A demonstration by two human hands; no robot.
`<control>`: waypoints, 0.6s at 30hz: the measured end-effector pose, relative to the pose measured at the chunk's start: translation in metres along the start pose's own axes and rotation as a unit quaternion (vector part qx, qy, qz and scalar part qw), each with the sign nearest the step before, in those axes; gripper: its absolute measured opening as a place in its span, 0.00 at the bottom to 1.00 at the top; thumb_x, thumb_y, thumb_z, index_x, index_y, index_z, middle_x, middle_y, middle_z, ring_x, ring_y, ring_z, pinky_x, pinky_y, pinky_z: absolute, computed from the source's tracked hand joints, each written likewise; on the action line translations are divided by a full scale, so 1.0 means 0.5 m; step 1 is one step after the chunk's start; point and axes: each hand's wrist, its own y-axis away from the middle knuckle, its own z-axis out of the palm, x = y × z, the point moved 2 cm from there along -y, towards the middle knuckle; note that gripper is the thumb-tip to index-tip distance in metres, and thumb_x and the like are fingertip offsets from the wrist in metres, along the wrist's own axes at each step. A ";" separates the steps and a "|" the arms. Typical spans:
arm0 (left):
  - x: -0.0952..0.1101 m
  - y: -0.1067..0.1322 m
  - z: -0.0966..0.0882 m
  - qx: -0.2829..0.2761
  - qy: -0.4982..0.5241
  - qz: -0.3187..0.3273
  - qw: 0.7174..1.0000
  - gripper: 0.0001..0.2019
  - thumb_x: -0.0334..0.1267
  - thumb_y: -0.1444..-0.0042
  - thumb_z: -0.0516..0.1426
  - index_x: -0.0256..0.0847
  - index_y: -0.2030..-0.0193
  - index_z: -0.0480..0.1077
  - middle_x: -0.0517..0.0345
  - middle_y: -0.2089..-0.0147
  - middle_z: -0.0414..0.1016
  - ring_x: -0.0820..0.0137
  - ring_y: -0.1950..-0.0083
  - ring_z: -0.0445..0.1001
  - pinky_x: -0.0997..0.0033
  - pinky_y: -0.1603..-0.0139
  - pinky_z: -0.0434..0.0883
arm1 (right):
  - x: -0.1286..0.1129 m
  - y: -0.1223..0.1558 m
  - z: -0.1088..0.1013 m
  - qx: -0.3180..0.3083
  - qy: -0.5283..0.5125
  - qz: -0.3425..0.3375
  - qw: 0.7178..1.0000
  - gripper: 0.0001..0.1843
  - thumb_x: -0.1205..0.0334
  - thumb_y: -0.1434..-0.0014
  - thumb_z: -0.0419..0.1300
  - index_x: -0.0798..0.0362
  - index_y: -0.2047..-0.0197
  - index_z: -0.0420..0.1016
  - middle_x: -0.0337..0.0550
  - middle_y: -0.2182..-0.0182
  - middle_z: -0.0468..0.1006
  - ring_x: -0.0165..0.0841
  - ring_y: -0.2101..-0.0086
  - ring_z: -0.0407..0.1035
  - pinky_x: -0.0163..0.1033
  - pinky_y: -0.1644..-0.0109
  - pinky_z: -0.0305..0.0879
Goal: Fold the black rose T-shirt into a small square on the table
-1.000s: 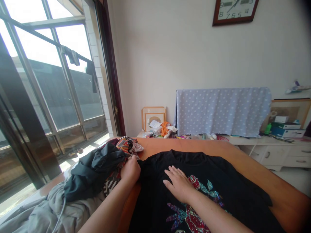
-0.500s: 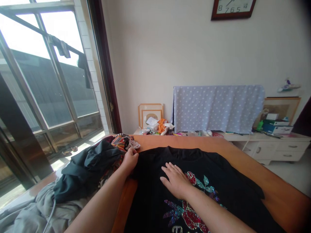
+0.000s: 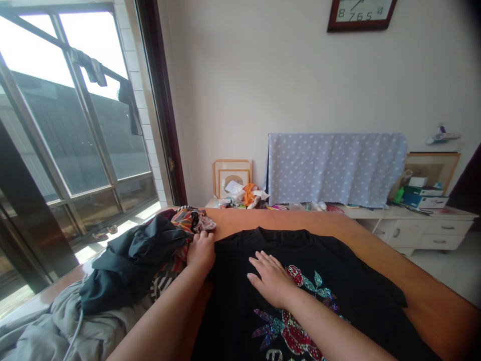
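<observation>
Two hands (image 3: 272, 282), one black shirt (image 3: 356, 283) (one clock (image 3: 361, 16)).

Both bare forearms reached forward from the lower edge. The left hand (image 3: 202, 253) was bent at the knuckles, fingers curled under, back upward; the right hand (image 3: 270, 282) lay palm down, fingers extended, thumb set apart.

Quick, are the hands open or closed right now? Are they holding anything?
Left hand: fingers curled closed at the black shirt's edge; whether they grip cloth is hidden.
Right hand: open, palm down on the shirt, gripping nothing.
</observation>
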 end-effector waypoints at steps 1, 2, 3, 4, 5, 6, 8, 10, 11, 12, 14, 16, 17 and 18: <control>0.014 0.003 0.001 0.002 -0.002 0.012 1.000 0.17 0.33 0.37 0.47 0.43 0.47 0.71 0.41 0.39 0.67 0.50 0.35 0.62 0.50 0.38 0.59 | 0.000 0.000 0.000 0.001 0.001 -0.001 1.000 0.35 0.40 0.33 0.42 0.46 0.28 0.55 0.42 0.27 0.46 0.41 0.29 0.39 0.50 0.27 0.32; 0.028 0.007 0.005 0.000 -0.001 0.026 1.000 0.18 0.35 0.35 0.45 0.43 0.45 0.70 0.41 0.37 0.66 0.50 0.33 0.59 0.50 0.35 0.56 | -0.001 0.000 0.001 0.003 0.002 -0.002 1.000 0.35 0.40 0.33 0.42 0.47 0.28 0.55 0.42 0.27 0.47 0.41 0.29 0.39 0.50 0.27 0.32; 0.043 0.012 0.011 -0.008 0.002 0.041 0.999 0.19 0.38 0.34 0.44 0.43 0.43 0.70 0.42 0.35 0.66 0.52 0.31 0.58 0.52 0.33 0.55 | -0.001 0.000 0.001 0.005 0.004 -0.003 1.000 0.35 0.40 0.33 0.42 0.47 0.28 0.55 0.43 0.27 0.47 0.41 0.29 0.39 0.50 0.27 0.32; 0.055 0.019 0.021 -0.020 0.007 0.058 0.998 0.20 0.41 0.33 0.43 0.43 0.41 0.69 0.44 0.34 0.65 0.54 0.31 0.57 0.54 0.32 0.54 | -0.001 -0.001 0.002 0.007 0.007 -0.003 1.000 0.36 0.40 0.33 0.42 0.47 0.28 0.56 0.43 0.27 0.47 0.41 0.29 0.39 0.50 0.27 0.32; 0.065 0.028 0.032 -0.037 0.012 0.073 0.997 0.22 0.45 0.32 0.43 0.44 0.39 0.68 0.45 0.33 0.65 0.55 0.30 0.58 0.56 0.32 0.54 | -0.002 -0.001 0.002 0.008 0.009 -0.004 1.000 0.36 0.40 0.33 0.42 0.47 0.28 0.56 0.44 0.27 0.47 0.42 0.29 0.39 0.50 0.27 0.33; 0.071 0.036 0.044 -0.054 0.016 0.086 0.995 0.24 0.48 0.33 0.44 0.44 0.38 0.67 0.47 0.31 0.64 0.56 0.29 0.57 0.57 0.32 0.54 | -0.002 -0.001 0.002 0.007 0.012 -0.004 1.000 0.36 0.40 0.33 0.42 0.47 0.28 0.56 0.44 0.27 0.48 0.42 0.29 0.40 0.50 0.27 0.33; 0.069 0.051 0.064 -0.089 0.019 0.093 0.991 0.30 0.56 0.35 0.46 0.42 0.33 0.63 0.46 0.28 0.58 0.54 0.27 0.52 0.54 0.31 0.52 | -0.002 -0.001 0.002 0.004 0.015 -0.003 1.000 0.36 0.40 0.33 0.42 0.48 0.28 0.56 0.44 0.27 0.48 0.42 0.29 0.40 0.50 0.27 0.33; 0.057 0.055 0.074 -0.122 0.014 0.079 0.989 0.38 0.63 0.39 0.47 0.39 0.31 0.59 0.42 0.25 0.52 0.50 0.25 0.47 0.49 0.29 0.48 | -0.002 -0.001 0.001 0.003 0.015 -0.004 1.000 0.36 0.40 0.33 0.42 0.47 0.28 0.55 0.44 0.27 0.48 0.42 0.29 0.40 0.50 0.27 0.33; 0.051 0.054 0.075 -0.134 0.011 0.070 0.988 0.40 0.65 0.41 0.47 0.38 0.30 0.58 0.41 0.25 0.50 0.49 0.24 0.45 0.48 0.29 0.47 | -0.002 -0.001 0.001 0.003 0.014 -0.005 1.000 0.36 0.40 0.33 0.42 0.47 0.28 0.55 0.43 0.27 0.47 0.42 0.29 0.40 0.50 0.27 0.33; 0.048 0.050 0.074 -0.142 0.007 0.061 0.988 0.42 0.67 0.42 0.47 0.37 0.30 0.58 0.39 0.25 0.49 0.48 0.24 0.45 0.48 0.29 0.48 | -0.002 -0.001 0.000 0.004 0.014 -0.005 1.000 0.35 0.40 0.33 0.42 0.46 0.28 0.55 0.43 0.27 0.47 0.42 0.29 0.40 0.50 0.27 0.33; 0.051 0.040 0.067 -0.141 0.001 0.052 0.989 0.43 0.68 0.45 0.49 0.36 0.33 0.62 0.36 0.27 0.53 0.44 0.26 0.49 0.45 0.31 0.50 | -0.003 -0.002 0.000 0.003 0.013 -0.006 1.000 0.36 0.40 0.33 0.42 0.46 0.28 0.55 0.43 0.27 0.47 0.42 0.29 0.40 0.50 0.27 0.33; 0.067 0.031 0.062 -0.123 -0.003 0.051 0.991 0.39 0.66 0.43 0.49 0.36 0.36 0.66 0.34 0.28 0.57 0.43 0.27 0.51 0.44 0.31 0.50 | -0.003 -0.002 0.000 0.003 0.013 -0.005 1.000 0.36 0.39 0.33 0.42 0.47 0.28 0.55 0.44 0.27 0.47 0.42 0.29 0.40 0.51 0.27 0.33; 0.078 0.028 0.062 -0.107 -0.003 0.055 0.993 0.38 0.65 0.41 0.47 0.36 0.36 0.65 0.35 0.28 0.56 0.44 0.26 0.50 0.44 0.30 0.48 | -0.002 -0.003 0.000 0.004 0.013 -0.004 1.000 0.36 0.39 0.33 0.42 0.47 0.28 0.56 0.44 0.27 0.48 0.42 0.29 0.40 0.51 0.27 0.33; 0.089 0.027 0.063 -0.090 -0.001 0.064 0.994 0.36 0.63 0.39 0.46 0.38 0.34 0.64 0.37 0.27 0.54 0.47 0.25 0.48 0.45 0.29 0.45 | -0.002 -0.003 0.000 0.006 0.013 -0.004 1.000 0.36 0.39 0.33 0.42 0.47 0.28 0.56 0.45 0.27 0.48 0.42 0.29 0.40 0.51 0.27 0.33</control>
